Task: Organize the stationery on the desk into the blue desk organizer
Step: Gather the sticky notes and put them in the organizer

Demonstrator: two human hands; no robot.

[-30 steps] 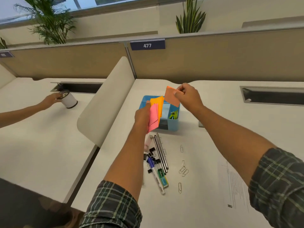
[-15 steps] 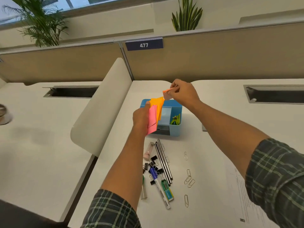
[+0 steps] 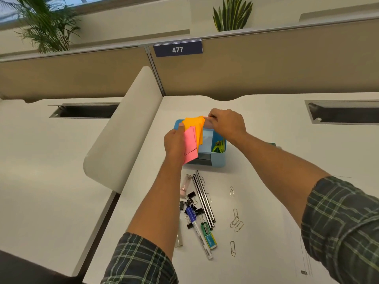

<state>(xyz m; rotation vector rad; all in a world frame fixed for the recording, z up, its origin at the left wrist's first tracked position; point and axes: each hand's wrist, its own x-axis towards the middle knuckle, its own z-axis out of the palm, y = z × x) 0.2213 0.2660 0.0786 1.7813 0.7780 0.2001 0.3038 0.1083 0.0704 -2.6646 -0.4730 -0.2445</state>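
The blue desk organizer [image 3: 219, 158] stands mid-desk, with green clips in its right compartment. Above it my left hand [image 3: 174, 143] grips a fan of sticky notes, pink ones [image 3: 190, 145] in front and orange ones [image 3: 196, 125] behind. My right hand [image 3: 226, 124] pinches the top right corner of the orange notes, where a thin orange-red edge shows. On the desk in front of the organizer lie black pens [image 3: 204, 199], a white-and-blue marker [image 3: 198, 228], black binder clips [image 3: 189, 203], a green sharpener [image 3: 205, 227], an eraser [image 3: 211, 240] and loose paper clips [image 3: 235, 222].
A white curved divider [image 3: 123, 128] rises to the left of the desk. A printed sheet [image 3: 295, 242] lies at the right under my forearm. Cable slots [image 3: 344, 113] are cut into the desk at the back right and on the neighbouring desk at the left.
My right hand carried its orange-red note down and left to the stack in my left hand. The other person's hand and cup on the left desk have gone from view.
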